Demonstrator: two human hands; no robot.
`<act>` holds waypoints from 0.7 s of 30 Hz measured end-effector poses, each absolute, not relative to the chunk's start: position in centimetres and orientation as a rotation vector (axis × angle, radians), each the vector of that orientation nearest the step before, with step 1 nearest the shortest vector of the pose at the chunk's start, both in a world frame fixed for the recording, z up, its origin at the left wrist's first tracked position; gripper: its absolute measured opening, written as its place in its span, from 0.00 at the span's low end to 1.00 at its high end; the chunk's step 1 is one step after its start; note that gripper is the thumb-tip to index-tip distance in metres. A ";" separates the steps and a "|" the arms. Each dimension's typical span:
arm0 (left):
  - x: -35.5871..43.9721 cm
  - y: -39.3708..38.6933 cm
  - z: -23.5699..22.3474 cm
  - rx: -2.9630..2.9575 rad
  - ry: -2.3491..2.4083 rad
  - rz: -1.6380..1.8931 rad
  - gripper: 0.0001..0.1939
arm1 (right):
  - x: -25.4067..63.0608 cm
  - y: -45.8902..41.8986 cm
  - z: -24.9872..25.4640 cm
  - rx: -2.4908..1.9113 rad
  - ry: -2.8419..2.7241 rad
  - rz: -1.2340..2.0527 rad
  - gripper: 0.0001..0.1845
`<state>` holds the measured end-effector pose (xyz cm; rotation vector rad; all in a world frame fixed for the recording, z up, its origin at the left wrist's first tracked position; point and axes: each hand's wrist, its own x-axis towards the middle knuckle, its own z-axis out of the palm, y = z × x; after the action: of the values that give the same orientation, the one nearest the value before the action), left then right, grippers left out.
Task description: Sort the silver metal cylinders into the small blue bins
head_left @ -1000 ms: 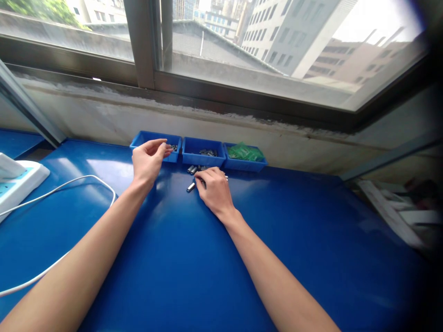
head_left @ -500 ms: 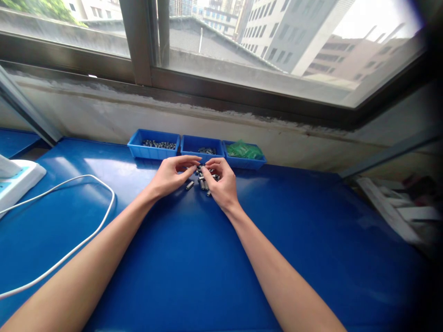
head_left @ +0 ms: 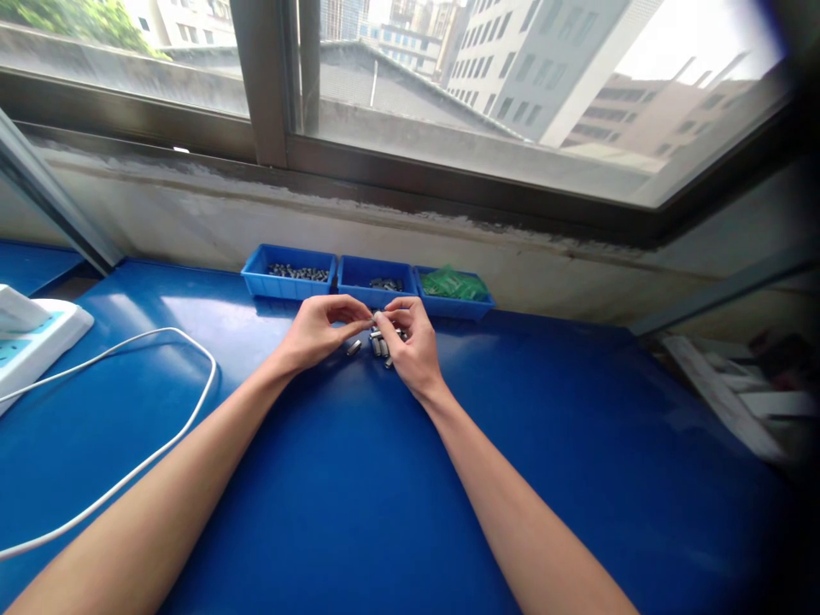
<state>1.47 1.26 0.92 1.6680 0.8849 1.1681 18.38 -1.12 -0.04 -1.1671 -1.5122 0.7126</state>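
My left hand [head_left: 322,330] and my right hand [head_left: 412,345] meet fingertip to fingertip over the blue table. Both are closed in a pinch, with thumbs against fingers. What sits between the fingertips is small and mostly covered by them. Under and behind my right hand lies a small pile of short metal cylinders [head_left: 380,347], partly hidden by its fingers. One loose metal cylinder [head_left: 354,348] rests on the table just below my left fingertips.
Behind my hands stand a blue bin of small metal parts [head_left: 254,284], a middle blue bin [head_left: 359,292] with fewer parts, and a third holding a green plastic bag [head_left: 453,284]. A white cable [head_left: 208,386] and power strip [head_left: 67,329] lie left. A window wall borders the back.
My fingertips have come closer together, the left thumb now reaching the right fingers. The whole view has shifted slightly. The pile and the loose cylinder look the same.
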 end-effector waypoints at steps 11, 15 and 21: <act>-1.0 4.0 1.0 1.167 1.084 1.835 0.18 | 18.8 -1.1 -0.2 -1.252 -1.501 0.614 0.10; -2.5 5.0 0.5 1.115 1.266 1.974 0.15 | 18.8 -1.1 -0.3 -1.259 -1.528 0.606 0.11; -2.2 4.5 0.4 1.130 1.339 1.925 0.15 | 19.1 -1.0 -0.6 -1.266 -1.591 0.575 0.11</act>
<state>-2.21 4.51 0.44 1.1296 1.3386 1.9253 19.07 -1.01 -0.56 -1.2660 -1.5909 0.5755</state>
